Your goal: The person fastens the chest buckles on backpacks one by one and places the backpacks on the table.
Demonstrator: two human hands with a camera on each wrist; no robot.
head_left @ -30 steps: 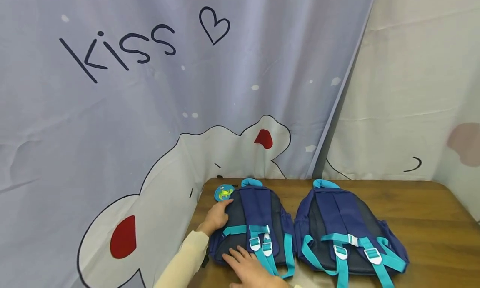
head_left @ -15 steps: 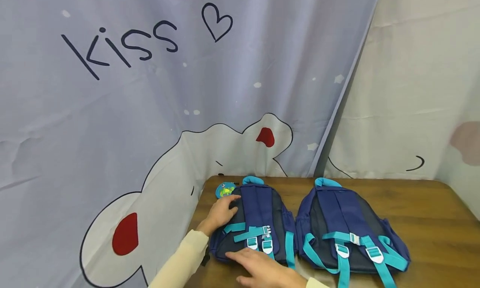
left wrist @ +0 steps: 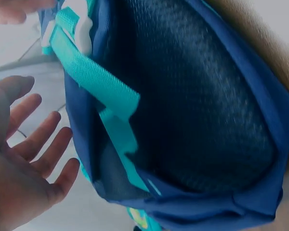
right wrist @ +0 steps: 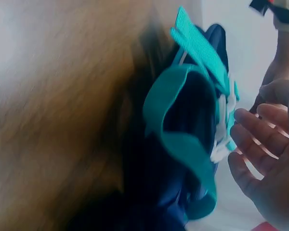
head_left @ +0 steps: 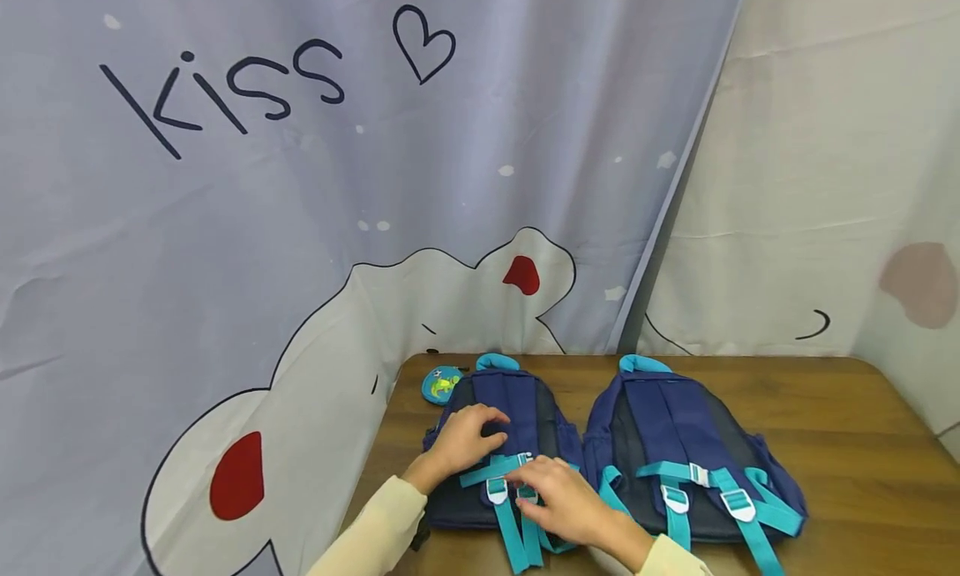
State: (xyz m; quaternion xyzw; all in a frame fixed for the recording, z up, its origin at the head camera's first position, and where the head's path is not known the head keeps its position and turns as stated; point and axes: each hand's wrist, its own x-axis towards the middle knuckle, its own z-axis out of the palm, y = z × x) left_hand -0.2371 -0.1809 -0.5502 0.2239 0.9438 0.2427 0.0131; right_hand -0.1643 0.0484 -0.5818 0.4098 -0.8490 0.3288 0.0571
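Note:
The smaller navy backpack (head_left: pixel 525 401) lies on its front, its padded back panel and turquoise straps facing up. Over its left half hovers my left hand (head_left: pixel 465 438), fingers loosely bent. In the left wrist view the left hand (left wrist: pixel 31 144) has spread fingers that stand apart from the bag and hold nothing. My right hand (head_left: pixel 558 497) is over the lower straps, near a white strap adjuster (head_left: pixel 497 490) and the chest-strap buckle (head_left: pixel 525 458). The right wrist view has the right hand (right wrist: pixel 265 144) with parted fingers beside the straps; whether they touch is unclear.
A larger navy backpack (head_left: pixel 675 409) lies close on the right, straps up, its chest buckle (head_left: pixel 699 474) fastened. A round turquoise pouch (head_left: pixel 441 384) sits at the smaller bag's upper left. Both bags are on a wooden table (head_left: pixel 847 426), with a printed curtain (head_left: pixel 300 184) behind.
My left hand has moved right from the smaller backpack's left edge to above its panel. My right hand has moved from the bag's lower left up and right to the straps.

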